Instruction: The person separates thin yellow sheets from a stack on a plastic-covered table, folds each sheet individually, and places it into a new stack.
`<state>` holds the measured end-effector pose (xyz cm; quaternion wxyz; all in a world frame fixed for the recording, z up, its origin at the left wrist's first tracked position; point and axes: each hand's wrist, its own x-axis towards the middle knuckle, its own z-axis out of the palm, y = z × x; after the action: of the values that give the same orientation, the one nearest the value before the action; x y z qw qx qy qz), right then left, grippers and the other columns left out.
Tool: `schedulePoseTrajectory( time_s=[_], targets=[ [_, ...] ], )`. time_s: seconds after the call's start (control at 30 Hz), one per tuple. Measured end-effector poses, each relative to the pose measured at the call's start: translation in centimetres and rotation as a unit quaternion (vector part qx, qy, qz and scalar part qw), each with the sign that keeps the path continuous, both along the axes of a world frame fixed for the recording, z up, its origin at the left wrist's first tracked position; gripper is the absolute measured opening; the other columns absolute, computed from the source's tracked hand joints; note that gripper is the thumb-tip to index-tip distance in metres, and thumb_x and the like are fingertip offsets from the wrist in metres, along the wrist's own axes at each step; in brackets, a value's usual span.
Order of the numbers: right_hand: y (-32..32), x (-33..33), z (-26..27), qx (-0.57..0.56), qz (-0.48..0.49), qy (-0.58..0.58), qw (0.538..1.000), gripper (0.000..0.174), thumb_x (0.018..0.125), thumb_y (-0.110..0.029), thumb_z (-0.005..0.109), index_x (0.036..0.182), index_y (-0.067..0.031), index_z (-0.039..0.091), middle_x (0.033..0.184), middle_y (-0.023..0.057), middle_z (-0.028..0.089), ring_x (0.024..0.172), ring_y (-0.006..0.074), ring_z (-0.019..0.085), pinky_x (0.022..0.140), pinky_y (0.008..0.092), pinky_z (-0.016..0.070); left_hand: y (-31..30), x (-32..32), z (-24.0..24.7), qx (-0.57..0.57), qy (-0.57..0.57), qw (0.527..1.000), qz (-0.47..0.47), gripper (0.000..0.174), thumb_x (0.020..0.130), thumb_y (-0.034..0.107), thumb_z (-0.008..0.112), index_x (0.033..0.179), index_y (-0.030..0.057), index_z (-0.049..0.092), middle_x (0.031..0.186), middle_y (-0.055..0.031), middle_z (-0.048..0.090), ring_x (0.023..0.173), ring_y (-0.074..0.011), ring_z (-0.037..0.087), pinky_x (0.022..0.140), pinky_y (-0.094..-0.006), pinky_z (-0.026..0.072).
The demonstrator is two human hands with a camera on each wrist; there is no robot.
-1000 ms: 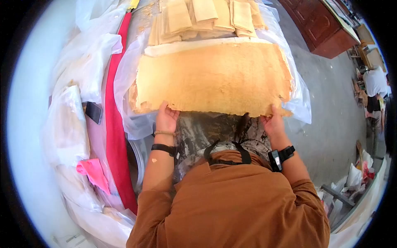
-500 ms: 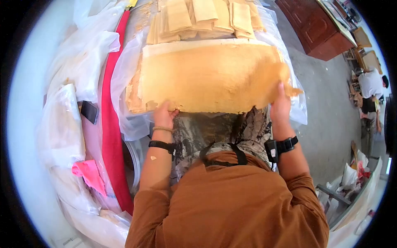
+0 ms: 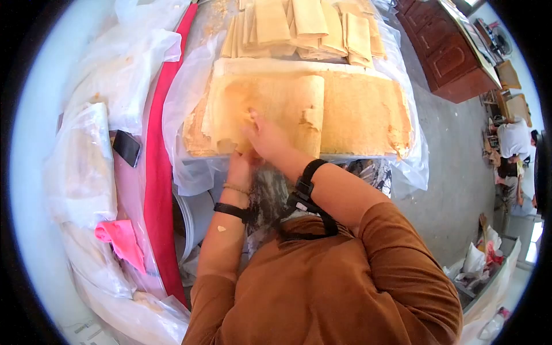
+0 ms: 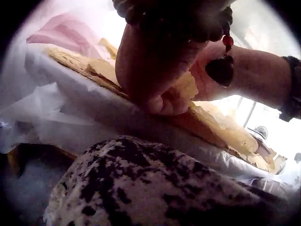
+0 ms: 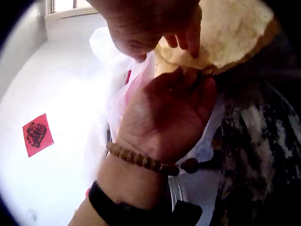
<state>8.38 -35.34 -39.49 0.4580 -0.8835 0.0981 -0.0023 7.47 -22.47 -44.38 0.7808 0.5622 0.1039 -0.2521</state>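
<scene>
A thin tan sheet (image 3: 287,98) lies doubled over on the left half of a stack of similar sheets (image 3: 365,106), its smooth fold near the middle. My left hand (image 3: 246,156) grips its near edge at the left, palm up with curled fingers (image 5: 188,82) in the right wrist view. Crossing over from the right, my right hand (image 3: 267,137) pinches the turned-over part close to the left hand; it is slightly blurred. The left wrist view has the left hand (image 4: 150,70) at the stack's edge, partly hiding the sheet (image 4: 186,87).
Folded tan bundles (image 3: 307,23) lie beyond the stack, on plastic sheeting (image 3: 178,144). Left are a red strip (image 3: 158,149), a phone (image 3: 126,148) and a pink cloth (image 3: 123,241). A wooden cabinet (image 3: 448,52) stands at right; a person (image 3: 513,138) is farther off.
The right hand has carried the sheet's right end up and across to the left, folding it over and baring the stack's right half. The left hand has stayed at the near left edge.
</scene>
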Motion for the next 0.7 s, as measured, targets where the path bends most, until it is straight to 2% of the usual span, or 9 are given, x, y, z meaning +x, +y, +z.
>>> schedulePoseTrajectory(
  time_s=[0.13,0.23,0.27,0.33,0.37,0.43,0.5,0.6,0.7],
  targets=[
    [0.7,-0.6,-0.3,0.043,0.105,-0.099,0.989,0.049,0.096,-0.029,0.055,0.139,-0.0070,0.050,0.127,0.0219,0.059,0.118,0.0371,0.056,0.098,0.0451,0.0445,2.5,0.6,-1.6,-0.034,0.029,0.999,0.008,0.023,0.097,0.021,0.050,0.110,0.0033,0.056,0.098,-0.0093,0.065,0.083,-0.0196,0.065,0.071,-0.0350,0.0562],
    [-3.5,-1.0,-0.8,0.123,0.075,-0.258,0.955,0.043,0.099,-0.025,0.053,0.137,-0.0051,0.052,0.130,0.0159,0.059,0.120,0.0304,0.056,0.100,0.0406,0.0443,3.3,0.7,-2.0,-0.027,0.056,0.998,0.029,0.025,0.098,0.024,0.050,0.108,0.0031,0.059,0.098,-0.0091,0.067,0.085,-0.0211,0.066,0.071,-0.0354,0.0568],
    [-4.9,-2.0,0.8,0.451,-0.072,-0.193,0.868,0.037,0.101,-0.026,0.050,0.132,-0.0049,0.056,0.125,0.0111,0.062,0.113,0.0229,0.060,0.095,0.0355,0.0473,3.5,0.7,-1.7,-0.023,0.065,0.997,0.033,0.025,0.098,0.024,0.050,0.107,0.0028,0.060,0.099,-0.0096,0.068,0.086,-0.0216,0.067,0.071,-0.0355,0.0570],
    [-11.3,-3.9,1.5,0.277,-0.215,-0.198,0.915,0.032,0.102,-0.025,0.048,0.120,-0.0031,0.062,0.114,0.0096,0.066,0.098,0.0173,0.064,0.082,0.0329,0.0513,3.0,0.3,-0.3,-0.007,0.085,0.996,0.025,0.027,0.098,0.025,0.049,0.106,0.0015,0.059,0.100,-0.0125,0.068,0.089,-0.0229,0.068,0.071,-0.0359,0.0573],
    [-13.9,-4.9,1.3,0.258,-0.296,-0.201,0.897,0.032,0.102,-0.025,0.046,0.117,-0.0028,0.063,0.110,0.0101,0.068,0.093,0.0171,0.065,0.078,0.0330,0.0522,3.1,0.1,0.5,0.040,0.113,0.993,-0.006,0.027,0.098,0.025,0.048,0.106,0.0016,0.058,0.101,-0.0137,0.068,0.091,-0.0234,0.068,0.071,-0.0362,0.0574],
    [-17.0,-9.1,0.4,0.305,-0.360,-0.008,0.882,0.033,0.100,-0.029,0.050,0.112,-0.0025,0.065,0.107,0.0111,0.068,0.093,0.0192,0.065,0.075,0.0341,0.0530,3.2,-0.2,2.3,0.133,0.160,0.975,-0.074,0.026,0.098,0.024,0.048,0.106,0.0019,0.057,0.102,-0.0160,0.068,0.094,-0.0244,0.068,0.070,-0.0369,0.0575],
    [-17.2,-12.8,-0.4,0.418,-0.257,0.196,0.849,0.036,0.097,-0.033,0.054,0.115,-0.0029,0.063,0.108,0.0107,0.068,0.095,0.0213,0.066,0.077,0.0350,0.0537,3.2,-1.0,2.2,0.091,0.142,0.981,-0.101,0.026,0.096,0.026,0.051,0.108,0.0022,0.056,0.102,-0.0178,0.069,0.094,-0.0259,0.069,0.070,-0.0373,0.0570],
    [-14.3,-15.2,-1.2,0.466,-0.215,0.219,0.830,0.044,0.095,-0.036,0.057,0.125,-0.0028,0.057,0.117,0.0125,0.065,0.105,0.0249,0.064,0.086,0.0399,0.0524,3.7,-1.9,1.2,0.017,0.100,0.992,-0.074,0.028,0.092,0.029,0.062,0.104,0.0035,0.059,0.095,-0.0152,0.071,0.088,-0.0245,0.070,0.072,-0.0343,0.0559],
    [-12.8,-14.6,-1.6,0.443,-0.190,0.238,0.843,0.054,0.096,-0.040,0.056,0.133,-0.0017,0.050,0.126,0.0163,0.061,0.114,0.0261,0.059,0.093,0.0388,0.0495,3.0,-1.3,2.2,0.132,0.122,0.976,-0.125,0.033,0.091,0.036,0.065,0.097,0.0035,0.062,0.089,-0.0121,0.072,0.083,-0.0204,0.071,0.067,-0.0302,0.0549]
  ],
)
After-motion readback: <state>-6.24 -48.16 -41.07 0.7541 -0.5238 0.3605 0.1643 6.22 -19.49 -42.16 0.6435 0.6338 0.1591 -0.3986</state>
